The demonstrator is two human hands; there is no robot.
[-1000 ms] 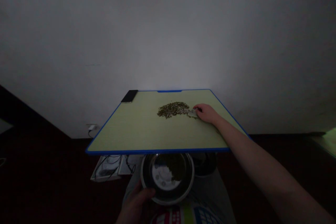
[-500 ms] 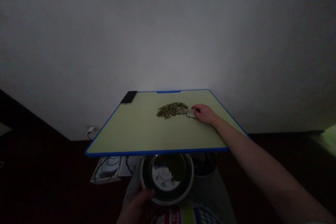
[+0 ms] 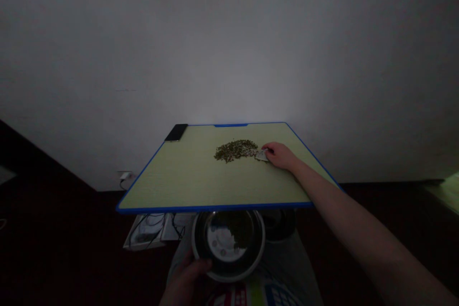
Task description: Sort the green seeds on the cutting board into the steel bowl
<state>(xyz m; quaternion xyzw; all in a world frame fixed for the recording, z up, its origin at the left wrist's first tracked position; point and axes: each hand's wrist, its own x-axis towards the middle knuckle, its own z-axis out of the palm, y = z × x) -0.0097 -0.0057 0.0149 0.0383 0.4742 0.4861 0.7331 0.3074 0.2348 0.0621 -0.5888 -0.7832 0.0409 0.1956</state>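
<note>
Small green-brown grains lie in a loose patch on the pale yellow board with a blue rim. At the patch's right end, my right hand pinches a small whitish flat piece against the board. Below the front edge, my left hand grips the near left rim of a round metal bowl, with its thumb over the rim. Inside the bowl, dark green grains lie towards the right side.
A black phone lies at the board's far left corner. Under the board are a white box with cables and a dark round container. A wall stands behind; a plug is at the left.
</note>
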